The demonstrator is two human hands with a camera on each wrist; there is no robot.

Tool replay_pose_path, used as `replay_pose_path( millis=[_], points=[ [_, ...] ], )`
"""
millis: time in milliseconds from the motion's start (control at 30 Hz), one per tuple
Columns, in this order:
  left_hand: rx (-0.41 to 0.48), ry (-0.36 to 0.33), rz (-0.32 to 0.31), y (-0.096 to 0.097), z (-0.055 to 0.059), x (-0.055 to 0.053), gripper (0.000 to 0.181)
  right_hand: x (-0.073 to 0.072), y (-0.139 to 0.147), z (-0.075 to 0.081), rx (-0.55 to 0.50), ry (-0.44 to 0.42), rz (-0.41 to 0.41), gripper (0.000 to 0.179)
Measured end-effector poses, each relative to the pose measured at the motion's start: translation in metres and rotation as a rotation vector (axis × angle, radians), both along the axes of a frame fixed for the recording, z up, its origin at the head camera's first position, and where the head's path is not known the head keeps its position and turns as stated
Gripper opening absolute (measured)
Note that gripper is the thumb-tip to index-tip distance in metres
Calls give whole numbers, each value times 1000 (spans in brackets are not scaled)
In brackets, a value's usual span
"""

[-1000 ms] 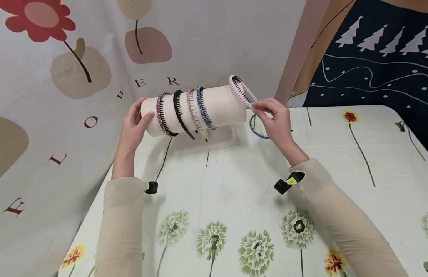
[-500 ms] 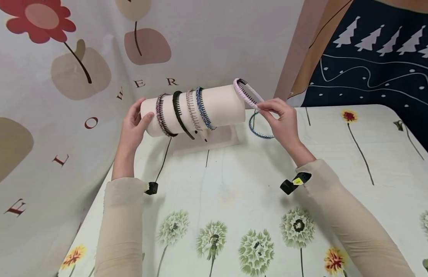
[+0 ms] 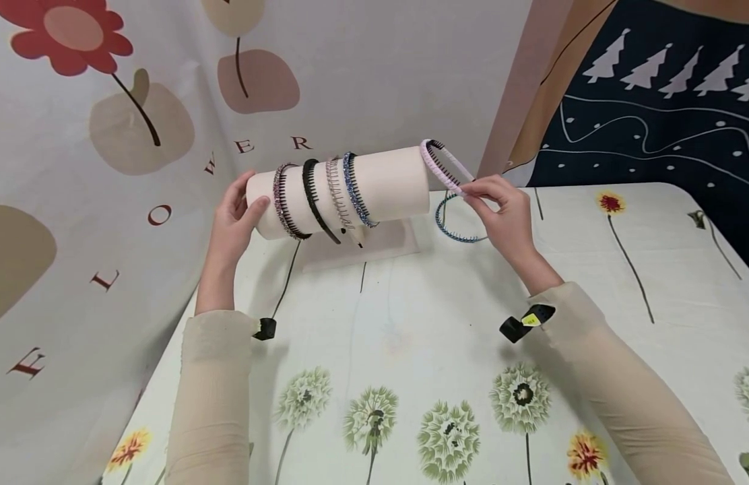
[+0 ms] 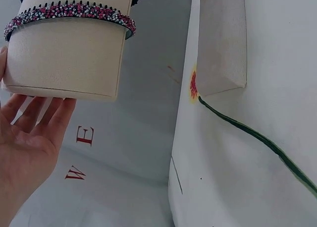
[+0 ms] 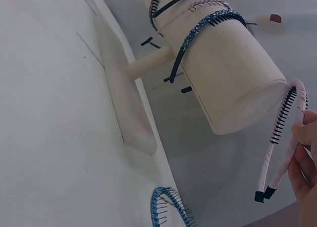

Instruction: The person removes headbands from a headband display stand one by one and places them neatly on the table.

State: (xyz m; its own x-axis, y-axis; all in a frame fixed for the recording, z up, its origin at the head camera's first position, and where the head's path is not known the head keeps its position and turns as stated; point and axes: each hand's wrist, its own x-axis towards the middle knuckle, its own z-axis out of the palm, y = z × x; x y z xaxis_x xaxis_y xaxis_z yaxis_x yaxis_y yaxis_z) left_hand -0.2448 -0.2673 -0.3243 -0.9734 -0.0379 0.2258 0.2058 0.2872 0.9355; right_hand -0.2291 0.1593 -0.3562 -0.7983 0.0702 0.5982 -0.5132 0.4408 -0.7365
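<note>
A cream cylinder-shaped headband stand [image 3: 393, 182] lies level on a short post. My left hand [image 3: 232, 212] grips its left end, thumb in front and fingers around the back. Along the cylinder sit a pink-and-white beaded headband [image 4: 74, 11], a black headband [image 3: 312, 195], a pale pink headband [image 3: 337, 192] and a blue glittery headband [image 5: 208, 21]. Just off the right end, my right hand [image 3: 502, 209] pinches a pink wrapped headband [image 3: 438, 165] with black teeth by one arm. In the right wrist view its top is close to the cylinder's end face; whether they touch I cannot tell.
A blue toothed headband [image 3: 456, 229] lies on the table behind my right hand. The stand's flat base [image 3: 386, 246] rests on the flower-print tablecloth [image 3: 411, 323]. A printed cloth wall [image 3: 374, 74] rises close behind the stand.
My right hand has moved right with the pink headband, from over the cylinder's right end to just beyond it. My left hand and the stand stay in place.
</note>
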Motion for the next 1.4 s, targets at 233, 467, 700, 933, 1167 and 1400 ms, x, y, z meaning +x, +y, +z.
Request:
replay_pose_path(
  millis=[233, 467, 700, 933, 1167, 1400],
  points=[
    [7, 5, 1, -1, -3, -2, 60, 0, 6, -3, 19, -1, -19, 16],
    [27, 16, -7, -2, -4, -3, 61, 2, 12, -5, 45, -27, -55, 17],
    [15, 8, 2, -1, -3, -3, 63, 2, 19, -9, 32, -27, -66, 17],
    [7, 8, 7, -2, -4, -3, 63, 4, 25, -13, 29, -23, -85, 19],
    [26, 8, 3, -2, -4, -3, 62, 4, 30, -16, 6, -22, -75, 18],
    [1, 3, 14, -1, -4, -2, 62, 6, 34, -17, -6, -19, -64, 18]
  ],
)
